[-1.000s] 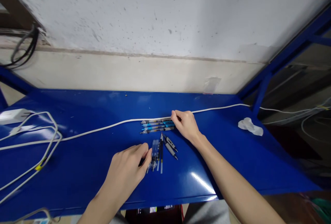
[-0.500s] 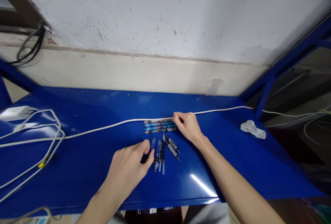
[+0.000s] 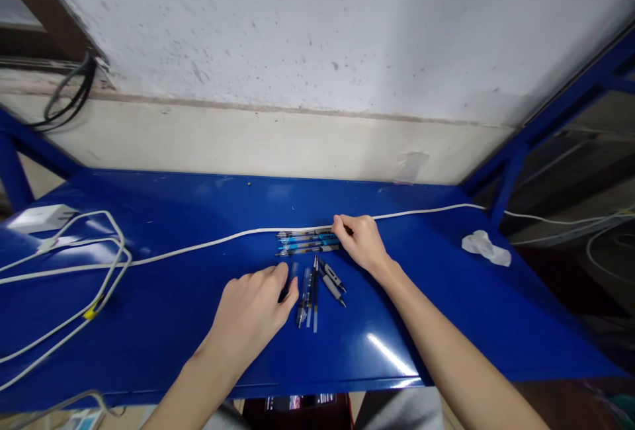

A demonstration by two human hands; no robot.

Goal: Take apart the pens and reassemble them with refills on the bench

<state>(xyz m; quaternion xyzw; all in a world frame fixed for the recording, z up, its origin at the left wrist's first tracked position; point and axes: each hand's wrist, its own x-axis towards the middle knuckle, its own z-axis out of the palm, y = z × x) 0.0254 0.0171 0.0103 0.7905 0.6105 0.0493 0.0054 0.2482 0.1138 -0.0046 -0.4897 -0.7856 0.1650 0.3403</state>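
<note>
My left hand [image 3: 248,317] half-closed, pinching a slim black plastic pen [image 3: 285,292] | my right hand [image 3: 360,241] loosely curled, fingertips [image 3: 338,221] on a row of blue-and-clear pens [image 3: 307,242] at 12 o'clock; can't tell if gripping | loose clear and grey pens [image 3: 313,294] just below | all feel light, stiff, slippery; I'd hold mid-barrel | white cable [image 3: 223,235] behind, on glossy blue metal desk [image 3: 421,344]

On a glossy blue metal bench [image 3: 163,337]: a row of pens [image 3: 307,243] lying side by side just below a long white cable [image 3: 213,239], more pens and refills [image 3: 312,294] pointing the other way, a white charger [image 3: 42,218] among looped cords [image 3: 106,271] at the left, a crumpled white tissue [image 3: 486,249] at the right
</note>
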